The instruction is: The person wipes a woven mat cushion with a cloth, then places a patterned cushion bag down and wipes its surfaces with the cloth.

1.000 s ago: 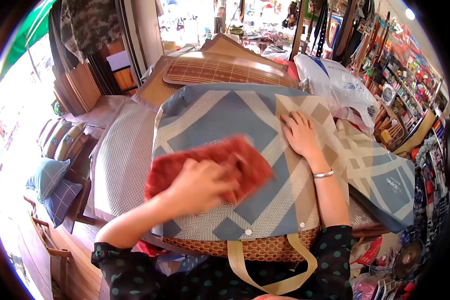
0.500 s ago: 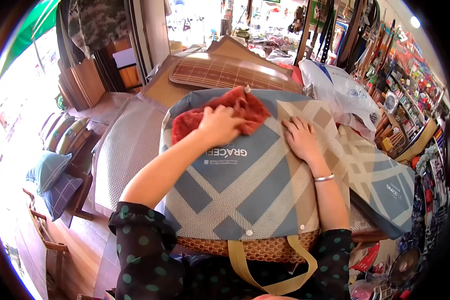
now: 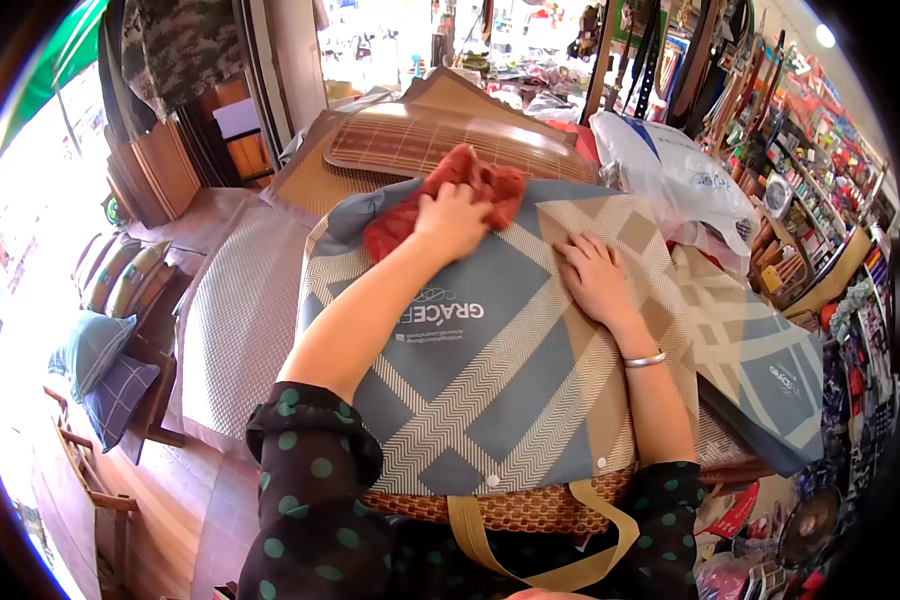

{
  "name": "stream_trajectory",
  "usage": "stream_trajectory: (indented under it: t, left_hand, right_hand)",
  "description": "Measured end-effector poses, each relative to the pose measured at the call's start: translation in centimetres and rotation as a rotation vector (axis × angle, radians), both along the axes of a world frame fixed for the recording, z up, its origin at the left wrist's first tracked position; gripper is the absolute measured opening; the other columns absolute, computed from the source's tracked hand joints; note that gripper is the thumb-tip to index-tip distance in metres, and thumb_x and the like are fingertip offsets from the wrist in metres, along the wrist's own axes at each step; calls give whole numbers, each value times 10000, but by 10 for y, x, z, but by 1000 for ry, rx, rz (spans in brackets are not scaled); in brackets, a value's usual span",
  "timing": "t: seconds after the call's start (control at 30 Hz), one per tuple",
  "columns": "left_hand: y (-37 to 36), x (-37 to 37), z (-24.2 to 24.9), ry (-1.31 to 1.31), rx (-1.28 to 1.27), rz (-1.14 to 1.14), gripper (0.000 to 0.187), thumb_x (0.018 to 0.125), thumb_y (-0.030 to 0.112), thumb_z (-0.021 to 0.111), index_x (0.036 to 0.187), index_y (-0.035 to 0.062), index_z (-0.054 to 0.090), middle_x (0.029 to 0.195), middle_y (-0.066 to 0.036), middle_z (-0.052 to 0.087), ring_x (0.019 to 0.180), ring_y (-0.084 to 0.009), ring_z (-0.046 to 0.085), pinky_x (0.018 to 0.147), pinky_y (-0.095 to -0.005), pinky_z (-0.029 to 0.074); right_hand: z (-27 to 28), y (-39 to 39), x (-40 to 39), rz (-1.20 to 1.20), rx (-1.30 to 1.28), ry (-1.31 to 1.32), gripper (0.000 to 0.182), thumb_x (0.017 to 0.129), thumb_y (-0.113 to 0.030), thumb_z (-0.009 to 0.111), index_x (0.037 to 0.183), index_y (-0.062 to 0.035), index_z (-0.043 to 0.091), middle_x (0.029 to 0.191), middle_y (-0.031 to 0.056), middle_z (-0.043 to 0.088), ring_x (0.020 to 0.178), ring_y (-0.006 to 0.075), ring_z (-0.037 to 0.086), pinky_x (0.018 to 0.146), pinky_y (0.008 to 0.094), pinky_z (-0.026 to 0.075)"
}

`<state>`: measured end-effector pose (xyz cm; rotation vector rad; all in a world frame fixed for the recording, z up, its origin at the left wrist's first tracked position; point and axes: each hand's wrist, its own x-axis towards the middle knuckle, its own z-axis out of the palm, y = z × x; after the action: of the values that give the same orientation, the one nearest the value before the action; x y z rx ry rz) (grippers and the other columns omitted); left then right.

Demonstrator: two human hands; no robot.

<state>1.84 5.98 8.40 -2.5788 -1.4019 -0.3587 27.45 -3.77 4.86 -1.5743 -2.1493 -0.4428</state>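
A large blue-grey and beige patterned bag (image 3: 440,370) lies flat in front of me, its printed lettering upside down and its tan handle (image 3: 595,565) toward my body. Bunched under my left hand (image 3: 454,222) is a red cloth (image 3: 395,228), pressed on the bag's far left part; my fingers curl over it. My right hand (image 3: 595,276), with a silver bangle at the wrist, rests flat on the bag's right side with fingers stretched out. Below the bag's near edge shows a brown woven surface (image 3: 530,512).
Brown slatted mats (image 3: 450,140) are stacked beyond the bag. A second patterned bag (image 3: 770,385) and a white plastic package (image 3: 675,175) lie to the right. Cushions (image 3: 95,350) sit on a wooden seat at left; crowded shelves (image 3: 820,200) stand at right.
My left hand has slid the red cloth a little away from me across the bag. My right hand stays on the bag. The camera view has shifted slightly.
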Motion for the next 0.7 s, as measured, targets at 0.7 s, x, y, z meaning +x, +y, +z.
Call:
stream_trajectory:
  t: [0.7]
  left_hand:
    - [-85,-44,0,-35,5,-436,357,871,244,626,1225,220,665,1173,-106,595,1080,-311,572,887,-464,526]
  right_hand:
    - [1,-1,0,-14,-23,28,374,951,-278,570,1304,-168,626,1390,77,573,1378,264,444,1142,480,307]
